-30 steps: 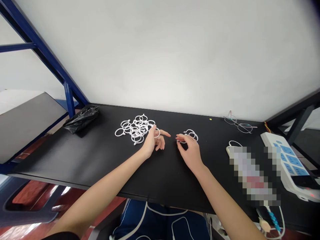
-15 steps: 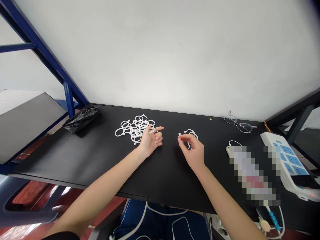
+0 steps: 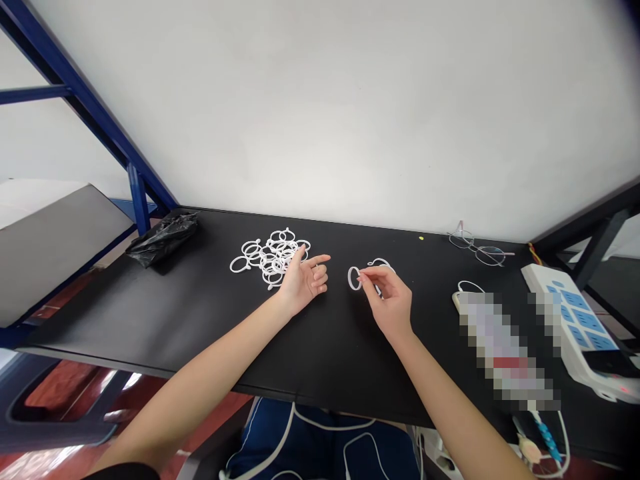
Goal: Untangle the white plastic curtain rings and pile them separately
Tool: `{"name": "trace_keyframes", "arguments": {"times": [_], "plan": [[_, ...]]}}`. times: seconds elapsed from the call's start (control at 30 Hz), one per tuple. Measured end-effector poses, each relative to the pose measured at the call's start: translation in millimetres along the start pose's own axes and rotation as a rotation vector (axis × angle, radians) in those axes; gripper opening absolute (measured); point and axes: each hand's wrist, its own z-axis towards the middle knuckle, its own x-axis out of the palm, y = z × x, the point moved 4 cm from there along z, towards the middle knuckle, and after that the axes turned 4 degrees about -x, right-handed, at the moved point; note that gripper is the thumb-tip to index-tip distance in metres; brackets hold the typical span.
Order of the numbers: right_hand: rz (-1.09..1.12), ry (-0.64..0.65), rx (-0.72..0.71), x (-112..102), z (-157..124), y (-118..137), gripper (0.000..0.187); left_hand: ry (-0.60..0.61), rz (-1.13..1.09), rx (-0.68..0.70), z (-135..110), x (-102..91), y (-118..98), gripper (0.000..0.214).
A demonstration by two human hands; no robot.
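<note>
Between the thumb and fingertips of my right hand (image 3: pixel 391 293) is a white ring (image 3: pixel 355 279), held up on edge over the black table. More white rings (image 3: pixel 383 263) lie behind and under that hand, partly hidden by it. My left hand (image 3: pixel 303 283) is open, palm turned inward, with thumb and index finger apart and the other fingers loosely curled. I see nothing held in it. Just behind and to its left lies a pile of white rings with small knobs (image 3: pixel 273 257), some covered by the hand.
A crumpled black plastic bag (image 3: pixel 163 239) lies at the table's left end. To the right are eyeglasses (image 3: pixel 475 249), a blurred-out device (image 3: pixel 507 353) with a cable, and a white power strip (image 3: pixel 575 320). A pale wall (image 3: pixel 350 120) rises behind the black table (image 3: pixel 320 360).
The ring in my right hand has turned so that its round opening faces me, and that hand has shifted slightly right. My left hand has barely moved.
</note>
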Motion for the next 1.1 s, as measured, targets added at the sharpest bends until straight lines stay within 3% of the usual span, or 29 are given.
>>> {"name": "trace_keyframes", "arguments": {"times": [0.1, 0.23, 0.37, 0.43, 0.63, 0.87, 1.1], "plan": [[0.141, -0.003, 0.119, 0, 3, -3, 0.014, -0.003, 0.185, 0.051, 0, 4.1, 2, 0.058], [0.341, 0.039, 0.314, 2, 6, -10, 0.02, -0.018, 0.584, 0.266, -4, 12.2, 5, 0.048], [0.444, 0.047, 0.402, 3, 7, -14, 0.022, 0.09, 0.863, 0.343, -11, 19.8, 13, 0.053], [0.48, 0.037, 0.434, 2, 7, -15, 0.022, 0.074, 0.956, 0.379, -13, 19.9, 14, 0.058], [0.58, 0.083, 0.517, 4, 8, -17, 0.023, -0.027, 1.062, 0.514, -18, 20.1, 6, 0.065], [0.633, 0.101, 0.57, 5, 7, -21, 0.024, 0.051, 1.116, 0.511, -19, 24.7, 9, 0.054], [0.618, 0.12, 0.587, 7, 6, -19, 0.024, 0.054, 1.122, 0.522, -18, 25.4, 10, 0.048]]}}
